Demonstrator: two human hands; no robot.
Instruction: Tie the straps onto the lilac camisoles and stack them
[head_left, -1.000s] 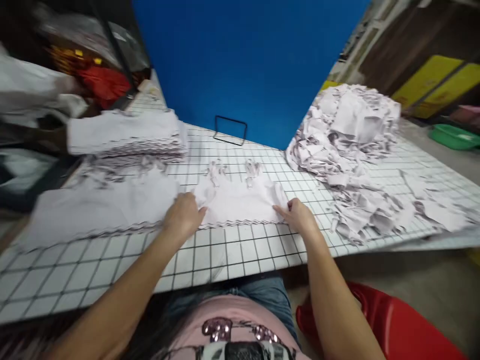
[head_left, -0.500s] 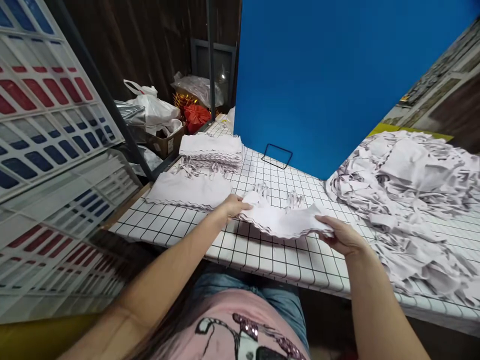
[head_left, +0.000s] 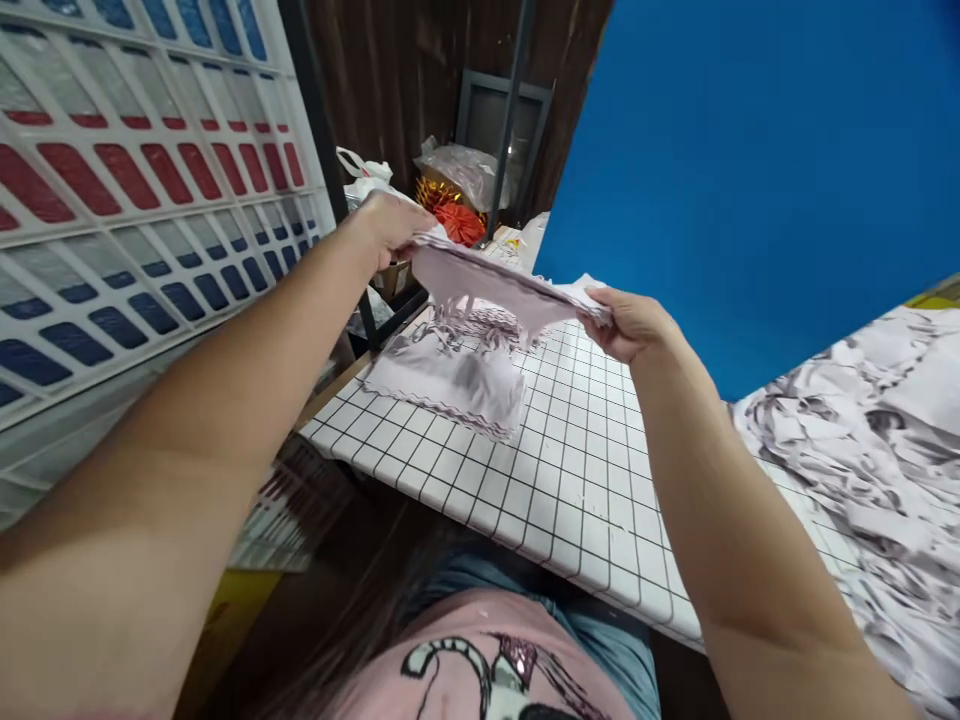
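My left hand (head_left: 394, 225) and my right hand (head_left: 626, 320) are closed on the two ends of a thin bundle of pale lilac-white bra tops (head_left: 487, 275). The bundle is stretched between them in the air, its straps hanging down on the far side. Below it lies a flat stack of similar bra tops (head_left: 457, 390) with wavy edges and loose straps, on the white checked tabletop (head_left: 570, 450). A further stack (head_left: 484, 318) behind is mostly hidden by the held bundle.
A large heap of loose pale garments (head_left: 870, 440) covers the right of the table. A blue panel (head_left: 720, 180) rises behind. White plastic crates (head_left: 172, 200) stand close on the left, beside a dark metal post (head_left: 319, 110). Bags and a red bundle (head_left: 459, 224) lie at the back.
Both hands have lifted the bra tops off the tabletop and carried them left and away from me, above the stacks. The view has turned left.
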